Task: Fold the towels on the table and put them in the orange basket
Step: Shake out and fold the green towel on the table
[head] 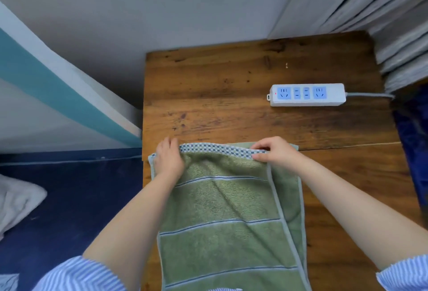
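Green towel [227, 209] spread on wooden bench [231, 96], near end cut off below. Left hand [168, 160] curled over far left corner, fingers hidden; right hand [274, 151] pinching checkered far edge. Power strip [306, 95] well apart behind. White cloth [16, 200] at left, partly cropped.

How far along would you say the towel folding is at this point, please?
Early. Done: the green towel lies doubled lengthwise on the table, its upper layer sitting askew so the lower layer shows along the right. In hand: the left hand and right hand each hold the checked far edge, lining it up. Left: the cross folds and the basket, which is not in view. A white cloth lies off the table at left.
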Action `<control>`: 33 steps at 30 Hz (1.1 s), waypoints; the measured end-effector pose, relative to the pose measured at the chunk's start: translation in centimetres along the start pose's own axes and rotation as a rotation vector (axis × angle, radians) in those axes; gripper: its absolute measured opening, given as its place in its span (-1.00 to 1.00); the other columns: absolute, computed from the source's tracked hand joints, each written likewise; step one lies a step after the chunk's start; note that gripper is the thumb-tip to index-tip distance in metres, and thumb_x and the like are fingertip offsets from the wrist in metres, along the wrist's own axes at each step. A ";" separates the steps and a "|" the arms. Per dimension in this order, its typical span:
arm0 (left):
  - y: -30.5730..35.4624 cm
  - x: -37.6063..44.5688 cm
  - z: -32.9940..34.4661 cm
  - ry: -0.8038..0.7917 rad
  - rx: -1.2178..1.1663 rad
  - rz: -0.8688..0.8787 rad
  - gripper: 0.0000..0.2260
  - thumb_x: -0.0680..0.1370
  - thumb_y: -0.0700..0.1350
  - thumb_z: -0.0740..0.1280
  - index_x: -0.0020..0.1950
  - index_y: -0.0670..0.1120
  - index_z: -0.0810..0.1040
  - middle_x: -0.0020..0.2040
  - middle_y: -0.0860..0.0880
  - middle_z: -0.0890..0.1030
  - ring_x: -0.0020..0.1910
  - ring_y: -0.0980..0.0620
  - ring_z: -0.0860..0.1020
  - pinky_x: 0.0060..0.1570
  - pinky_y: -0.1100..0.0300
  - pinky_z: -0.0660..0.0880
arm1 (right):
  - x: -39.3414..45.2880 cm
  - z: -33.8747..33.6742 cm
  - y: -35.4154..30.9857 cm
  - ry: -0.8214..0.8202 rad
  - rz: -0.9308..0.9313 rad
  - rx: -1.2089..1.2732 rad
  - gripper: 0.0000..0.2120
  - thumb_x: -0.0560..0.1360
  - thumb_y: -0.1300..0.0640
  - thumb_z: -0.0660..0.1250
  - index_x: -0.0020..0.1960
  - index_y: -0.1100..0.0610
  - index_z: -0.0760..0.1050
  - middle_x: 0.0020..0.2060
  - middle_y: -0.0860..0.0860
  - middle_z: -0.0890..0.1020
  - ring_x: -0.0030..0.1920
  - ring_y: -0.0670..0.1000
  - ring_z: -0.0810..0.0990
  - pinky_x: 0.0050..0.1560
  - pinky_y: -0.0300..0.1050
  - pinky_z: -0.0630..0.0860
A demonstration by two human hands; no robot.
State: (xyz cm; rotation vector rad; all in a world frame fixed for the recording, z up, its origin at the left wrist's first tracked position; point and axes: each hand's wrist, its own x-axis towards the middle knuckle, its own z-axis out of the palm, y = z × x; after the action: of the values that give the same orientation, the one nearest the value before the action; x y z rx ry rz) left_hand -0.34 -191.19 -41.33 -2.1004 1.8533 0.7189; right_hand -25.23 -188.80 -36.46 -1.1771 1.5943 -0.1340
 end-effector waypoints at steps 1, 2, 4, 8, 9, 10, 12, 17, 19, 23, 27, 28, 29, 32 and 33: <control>-0.1 0.6 0.1 -0.009 0.078 0.031 -0.60 0.55 -0.26 0.17 0.40 -0.12 0.30 0.47 -0.12 0.23 0.45 -0.12 0.18 0.39 -0.01 0.20 | -0.5 -0.4 0.5 -0.061 0.015 -0.050 -0.76 0.47 0.24 0.33 0.13 0.21 0.56 -0.04 0.02 0.58 -0.07 -0.10 0.50 -0.14 -0.35 0.37; -0.2 1.0 -0.1 -0.009 0.157 0.060 -0.64 0.55 -0.24 0.17 0.35 -0.11 0.36 0.42 -0.12 0.29 0.41 -0.13 0.23 0.37 -0.01 0.21 | -0.9 -0.6 0.9 -0.114 0.025 -0.103 -0.78 0.48 0.23 0.33 0.11 0.21 0.57 -0.09 -0.01 0.58 -0.15 -0.13 0.49 -0.24 -0.40 0.37; -0.1 1.6 -0.6 -0.031 0.262 0.123 -0.73 0.54 -0.19 0.19 0.24 -0.11 0.43 0.27 -0.12 0.43 0.29 -0.13 0.35 0.33 0.02 0.23 | -1.1 -1.1 2.0 -0.163 0.053 -0.163 -0.81 0.49 0.23 0.31 0.08 0.21 0.58 -0.12 0.01 0.59 -0.22 -0.14 0.49 -0.27 -0.41 0.38; -0.1 1.7 -2.3 -0.189 0.348 0.241 -0.81 0.57 -0.12 0.17 0.15 -0.12 0.39 0.09 -0.11 0.57 0.11 -0.12 0.51 0.26 0.04 0.30 | -1.1 -2.4 3.6 -0.185 0.145 -0.221 -0.89 0.51 0.23 0.27 -0.02 0.14 0.56 -0.20 0.04 0.58 -0.36 -0.13 0.49 -0.30 -0.28 0.41; -0.4 1.7 -2.6 -0.207 0.375 0.251 -0.82 0.57 -0.12 0.17 0.16 -0.13 0.38 0.08 -0.12 0.58 0.08 -0.13 0.53 0.17 0.05 0.37 | -1.1 -2.7 3.9 -0.195 0.159 -0.249 -0.90 0.51 0.24 0.26 -0.08 0.11 0.54 -0.24 0.04 0.57 -0.37 -0.13 0.48 -0.30 -0.27 0.41; -0.7 1.5 -2.9 -0.217 0.399 0.260 -0.82 0.57 -0.13 0.17 0.16 -0.14 0.38 0.08 -0.13 0.57 0.06 -0.14 0.53 0.07 0.06 0.43 | -1.2 -3.0 4.2 -0.210 0.174 -0.266 -0.88 0.51 0.27 0.24 -0.13 0.10 0.51 -0.29 0.02 0.56 -0.38 -0.13 0.47 -0.31 -0.26 0.41; -1.1 1.1 -3.4 -0.253 0.367 0.265 -0.82 0.58 -0.15 0.19 0.14 -0.16 0.43 0.08 -0.14 0.57 0.05 -0.15 0.52 -0.06 0.07 0.46 | -1.4 -3.4 4.4 -0.238 0.200 -0.288 -0.83 0.50 0.32 0.20 -0.15 0.12 0.49 -0.35 -0.03 0.51 -0.38 -0.13 0.45 -0.35 -0.29 0.40; -0.3 -0.3 -5.6 -0.665 -0.099 0.272 -0.94 0.55 -0.17 0.29 -0.13 -0.08 0.50 -0.13 0.03 0.48 -0.17 0.06 0.48 -0.12 0.22 0.36 | -1.3 -3.4 4.6 -0.245 0.201 -0.387 -0.79 0.50 0.35 0.17 0.01 0.19 0.55 -0.25 0.00 0.53 -0.33 -0.11 0.45 -0.36 -0.32 0.39; 0.5 -0.7 -6.2 -0.914 -0.114 0.316 -0.74 0.54 -0.22 0.30 -0.34 -0.05 0.38 -0.32 0.03 0.39 -0.34 0.07 0.34 -0.26 0.25 0.29 | -1.3 -3.2 4.5 -0.272 0.200 -0.454 -0.78 0.48 0.37 0.15 -0.06 0.21 0.56 -0.24 0.02 0.54 -0.31 -0.08 0.43 -0.32 -0.27 0.37; 2.0 -0.1 -5.0 -0.811 0.041 0.345 -0.77 0.54 -0.20 0.27 -0.32 -0.08 0.39 -0.33 -0.01 0.37 -0.32 0.02 0.34 -0.27 0.19 0.28 | -1.6 -3.1 4.5 -0.365 0.285 -0.560 -0.73 0.43 0.39 0.16 -0.40 0.15 0.36 -0.43 0.01 0.40 -0.40 -0.05 0.34 -0.40 -0.25 0.28; 3.2 1.0 -2.9 -0.297 0.275 0.402 -0.74 0.54 -0.21 0.24 0.20 -0.11 0.55 0.24 -0.12 0.44 0.23 -0.10 0.39 0.14 0.05 0.44 | -1.1 -2.9 5.1 -0.203 0.256 -0.640 -0.74 0.40 0.41 0.16 -0.39 0.15 0.40 -0.40 0.04 0.38 -0.32 0.09 0.39 -0.37 -0.18 0.25; 3.2 1.1 -2.5 -0.291 0.307 0.404 -0.72 0.53 -0.22 0.25 0.24 -0.09 0.54 0.35 -0.09 0.37 0.34 -0.10 0.31 0.25 0.02 0.41 | -1.1 -2.7 5.1 -0.122 0.232 -0.647 -0.78 0.41 0.41 0.16 -0.23 0.18 0.53 -0.30 0.06 0.46 -0.22 0.12 0.45 -0.31 -0.16 0.32; 3.4 1.2 -2.1 -0.298 0.347 0.417 -0.70 0.53 -0.23 0.26 0.25 -0.09 0.53 0.41 -0.07 0.32 0.39 -0.10 0.26 0.30 0.01 0.38 | -1.0 -2.6 5.2 -0.044 0.223 -0.640 -0.75 0.43 0.41 0.16 -0.06 0.21 0.56 -0.17 0.09 0.51 -0.13 0.11 0.48 -0.23 -0.14 0.36; 3.6 1.3 -1.5 -0.292 0.448 0.482 -0.68 0.52 -0.25 0.25 0.26 -0.09 0.52 0.41 -0.06 0.33 0.39 -0.10 0.26 0.30 0.03 0.36 | -0.9 -1.9 5.9 0.143 0.183 -0.619 -0.70 0.46 0.42 0.15 0.10 0.22 0.54 0.07 0.13 0.50 0.10 0.12 0.46 -0.04 -0.10 0.39; 3.6 1.3 -1.6 -0.284 0.481 0.516 -0.69 0.53 -0.24 0.23 0.26 -0.09 0.52 0.37 -0.06 0.38 0.36 -0.10 0.29 0.27 0.04 0.37 | -0.8 -1.7 6.3 0.190 0.174 -0.599 -0.71 0.47 0.42 0.16 0.09 0.24 0.53 0.09 0.13 0.48 0.16 0.12 0.42 0.01 -0.10 0.40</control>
State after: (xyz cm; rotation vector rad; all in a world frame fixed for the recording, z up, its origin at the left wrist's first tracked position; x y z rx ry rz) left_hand -3.43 -193.67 -40.21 -1.1763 2.1452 0.5576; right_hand -30.43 -185.83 -39.15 -1.4983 1.9696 0.3820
